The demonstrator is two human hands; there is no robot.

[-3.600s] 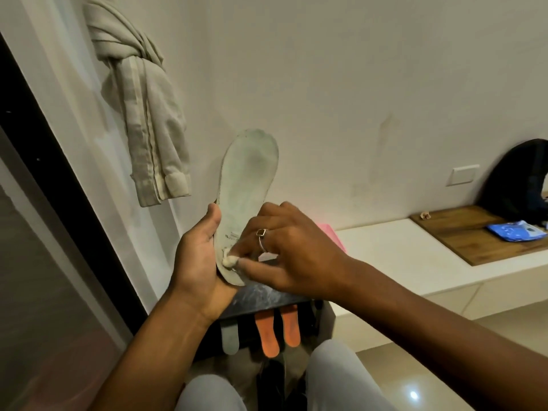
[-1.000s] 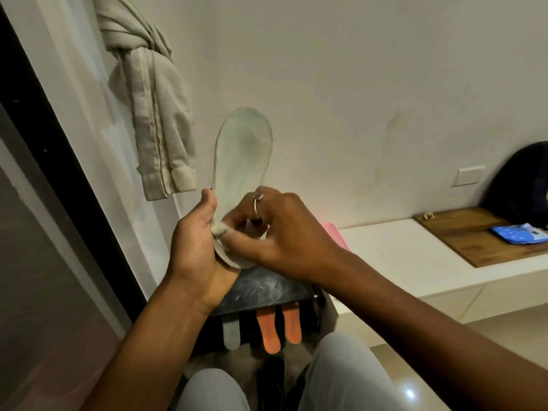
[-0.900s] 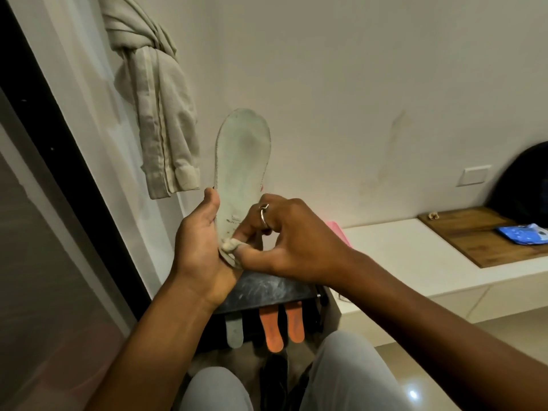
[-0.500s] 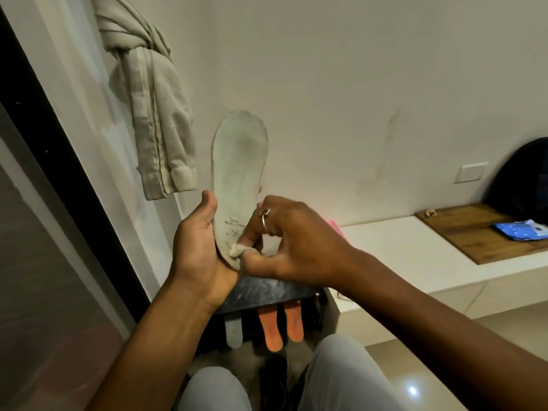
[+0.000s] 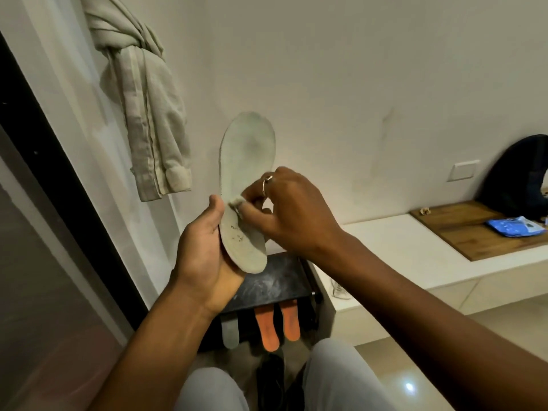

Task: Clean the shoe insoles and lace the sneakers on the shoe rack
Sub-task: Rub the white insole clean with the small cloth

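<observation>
A pale grey insole (image 5: 246, 161) stands upright in front of me, toe end up. My left hand (image 5: 204, 253) grips its heel end from the left, thumb along the edge. My right hand (image 5: 287, 215) pinches a small white wad of cloth (image 5: 237, 203) and presses it against the middle of the insole. Below, the dark shoe rack (image 5: 272, 287) has a grey insole (image 5: 230, 333) and two orange insoles (image 5: 277, 324) hanging over its shelf edge.
A beige cloth (image 5: 148, 114) hangs knotted on the wall at upper left. A white bench (image 5: 400, 256) runs right, with a wooden board (image 5: 474, 229), a blue packet (image 5: 514, 227) and a dark bag (image 5: 516, 176). A dark shoe (image 5: 271, 378) lies between my knees.
My right hand has slid the wad up from the heel to the middle of the insole. The heel end now shows below my fingers.
</observation>
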